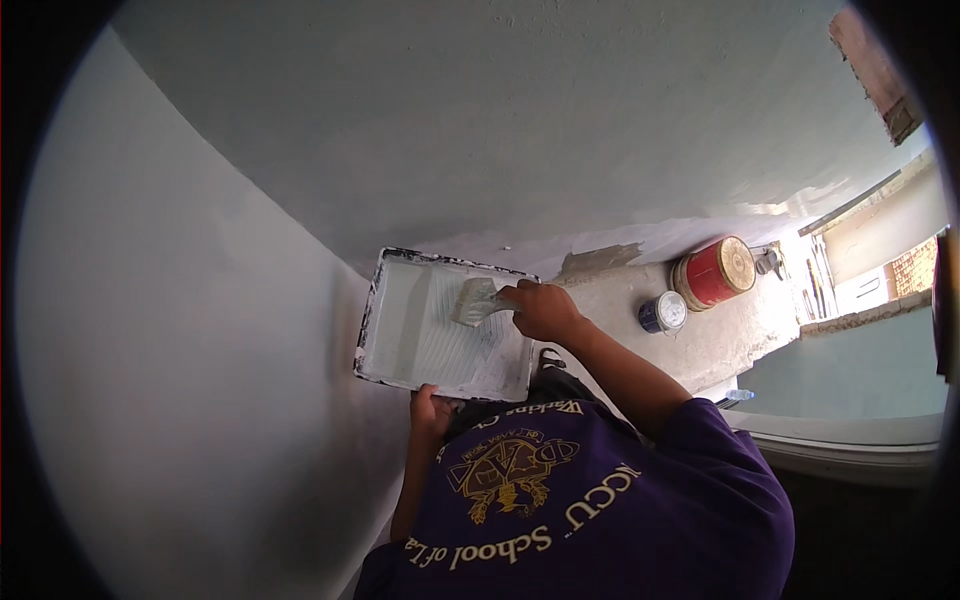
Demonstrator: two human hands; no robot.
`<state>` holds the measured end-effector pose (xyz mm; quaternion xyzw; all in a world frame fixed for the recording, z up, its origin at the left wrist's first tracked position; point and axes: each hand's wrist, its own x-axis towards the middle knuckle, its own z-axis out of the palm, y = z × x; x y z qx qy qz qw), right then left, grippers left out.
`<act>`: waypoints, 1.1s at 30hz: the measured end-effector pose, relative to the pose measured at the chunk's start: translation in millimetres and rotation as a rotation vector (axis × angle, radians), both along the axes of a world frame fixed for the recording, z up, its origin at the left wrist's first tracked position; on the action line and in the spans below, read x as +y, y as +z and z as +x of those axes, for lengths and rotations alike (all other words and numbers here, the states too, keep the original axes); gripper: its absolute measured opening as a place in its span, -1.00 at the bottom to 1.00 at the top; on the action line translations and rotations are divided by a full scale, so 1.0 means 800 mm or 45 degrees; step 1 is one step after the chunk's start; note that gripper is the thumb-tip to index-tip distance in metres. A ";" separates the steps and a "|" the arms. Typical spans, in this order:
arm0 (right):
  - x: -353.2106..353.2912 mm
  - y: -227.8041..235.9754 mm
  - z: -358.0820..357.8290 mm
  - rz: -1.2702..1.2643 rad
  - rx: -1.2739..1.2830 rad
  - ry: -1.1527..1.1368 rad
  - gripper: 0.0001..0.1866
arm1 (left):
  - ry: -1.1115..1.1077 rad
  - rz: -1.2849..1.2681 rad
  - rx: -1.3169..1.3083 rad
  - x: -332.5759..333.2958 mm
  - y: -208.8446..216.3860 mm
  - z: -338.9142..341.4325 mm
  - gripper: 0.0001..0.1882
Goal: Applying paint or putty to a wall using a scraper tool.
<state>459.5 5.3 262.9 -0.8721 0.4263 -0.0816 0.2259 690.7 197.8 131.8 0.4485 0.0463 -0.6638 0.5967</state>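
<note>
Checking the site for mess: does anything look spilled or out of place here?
Nothing has spilled. The paint tray has paint caked along its rim, and a bare patch shows at the foot of the wall beside it. Both cans stand upright.

The left hand point(430, 408) grips the near edge of a white paint tray point(400, 330), held up beside the pale wall point(200, 350). Over the tray's ribbed slope, the right hand point(540, 310) presses a paint-laden brush point(474, 301). Beyond the tray, a red drum point(712, 272) and a small can point(663, 312) stand on the floor point(720, 335).
</note>
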 end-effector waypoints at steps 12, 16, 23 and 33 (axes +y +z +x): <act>0.015 -0.057 0.096 0.032 0.211 0.237 -0.59 | -0.029 -0.048 -0.226 0.015 -0.040 0.006 -0.50; 0.007 -0.032 0.075 0.202 0.391 0.472 -0.63 | 0.010 -0.013 -0.289 0.007 -0.019 -0.006 -0.46; -0.046 -0.007 0.117 -0.085 0.232 0.172 -0.69 | 0.093 -0.111 -0.187 0.006 -0.011 -0.007 -0.42; 0.013 -0.004 0.174 -0.049 0.367 0.347 -0.84 | 0.071 -0.044 -0.496 0.019 -0.023 -0.004 -0.46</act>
